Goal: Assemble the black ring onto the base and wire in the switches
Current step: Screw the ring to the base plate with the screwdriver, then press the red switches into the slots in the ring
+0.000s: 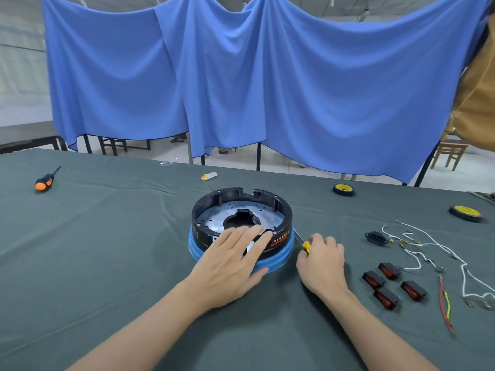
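Observation:
The black ring point(206, 210) sits on the blue base point(278, 257) in the middle of the table, around a grey metal plate point(214, 218). My left hand point(230, 263) lies flat across the ring's near rim, fingers spread, thumb against the blue base. My right hand point(321, 259) is closed on a yellow-handled screwdriver point(306, 245) just right of the base; its thin shaft points up-left along the base's side. Several black switches with red rockers point(385, 285) lie to the right. White wires point(428, 247) and a red and green wire pair point(445, 303) lie beyond them.
A black socket point(376, 238) lies near the wires. Two tape rolls point(343, 189) point(466, 212) sit at the back right. An orange-handled screwdriver point(44, 180) lies far left, and a small yellow and white object point(209, 176) at the back. Blue cloth point(241, 76) hangs behind the table.

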